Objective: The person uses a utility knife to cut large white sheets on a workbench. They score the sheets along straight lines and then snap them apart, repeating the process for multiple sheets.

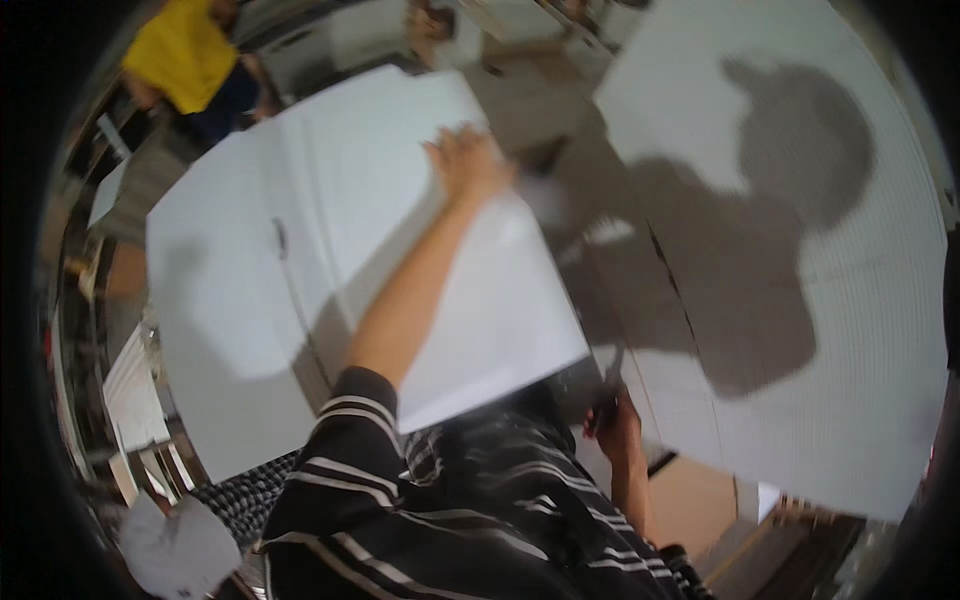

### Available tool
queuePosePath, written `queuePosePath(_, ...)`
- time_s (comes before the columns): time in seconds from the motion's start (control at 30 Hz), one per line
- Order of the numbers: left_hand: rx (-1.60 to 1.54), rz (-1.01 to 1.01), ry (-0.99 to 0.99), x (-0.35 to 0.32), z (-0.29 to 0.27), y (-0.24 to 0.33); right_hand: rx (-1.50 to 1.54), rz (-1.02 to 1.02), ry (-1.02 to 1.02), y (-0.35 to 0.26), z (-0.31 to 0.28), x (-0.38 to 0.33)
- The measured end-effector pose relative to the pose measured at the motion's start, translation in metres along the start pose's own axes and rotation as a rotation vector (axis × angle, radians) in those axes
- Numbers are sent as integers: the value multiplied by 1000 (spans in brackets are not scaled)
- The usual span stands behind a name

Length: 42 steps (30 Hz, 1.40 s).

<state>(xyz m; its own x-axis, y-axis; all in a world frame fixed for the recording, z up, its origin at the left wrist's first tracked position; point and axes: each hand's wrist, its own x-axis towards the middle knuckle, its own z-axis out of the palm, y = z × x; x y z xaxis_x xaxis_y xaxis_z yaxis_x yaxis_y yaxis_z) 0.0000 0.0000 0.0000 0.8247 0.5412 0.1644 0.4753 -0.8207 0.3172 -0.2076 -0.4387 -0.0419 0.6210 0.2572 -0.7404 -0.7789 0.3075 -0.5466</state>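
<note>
A large white folded sheet (490, 320), apparently cardboard, spreads in front of me, with fold lines and a narrow slit on its left part. My left hand (468, 170) lies on its upper right area, fingers spread, slightly blurred. Beyond the sheet's right lower corner, my right hand (622, 430) is closed around a dark-handled knife (604, 408), its narrow end pointing away from me; blur hides the details. To the right lies another big white ribbed sheet (850, 400), marked by a slit and partly covered by my shadow.
A person in a yellow shirt (185, 55) stands at the far left. Another person (430, 25) is partly visible at the top. At the lower left, someone in a white cap (180, 545) is close to me. Brown cardboard (695, 495) lies beside my right forearm.
</note>
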Motion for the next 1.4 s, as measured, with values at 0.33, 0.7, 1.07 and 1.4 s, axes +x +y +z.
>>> queuePosePath(0.33, 266, -77, 91, 71, -5, -85, -1298, -1046, 112, -28, 69, -47)
queuePosePath(0.7, 241, -72, 20, 88, -6, -95, -1577, -1124, 317, -34, 72, -55)
queuePosePath(1.07, 298, -57, 36, 87, 7, -92, -1600, -1116, 400, -33, 74, -56)
queuePosePath(1.4, 302, 11, 47, 61, 9, -75, -1622, -1131, 438, -36, 77, -50)
